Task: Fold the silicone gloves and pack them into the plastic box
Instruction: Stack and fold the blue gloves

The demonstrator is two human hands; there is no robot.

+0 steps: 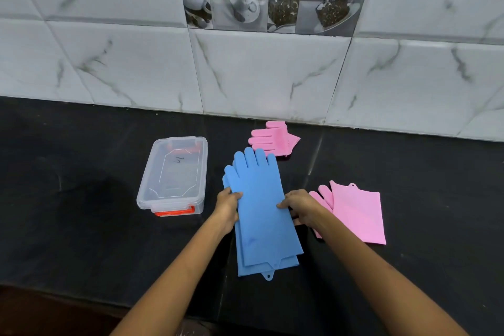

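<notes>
Two blue silicone gloves [261, 207] lie stacked flat on the black counter, fingers pointing toward the wall. My left hand [227, 206] grips their left edge at mid-length, thumb on top. My right hand [301, 207] grips the right edge the same way. A clear plastic box [173, 176] with its lid on and orange latches stands to the left. One pink glove [354, 213] lies flat just right of my right hand. Another pink glove [272, 138], folded, lies near the wall behind the blue pair.
The black stone counter [81, 172] runs up to a white marble-tiled wall [259, 71] at the back. The counter's front edge [68, 292] is at the lower left.
</notes>
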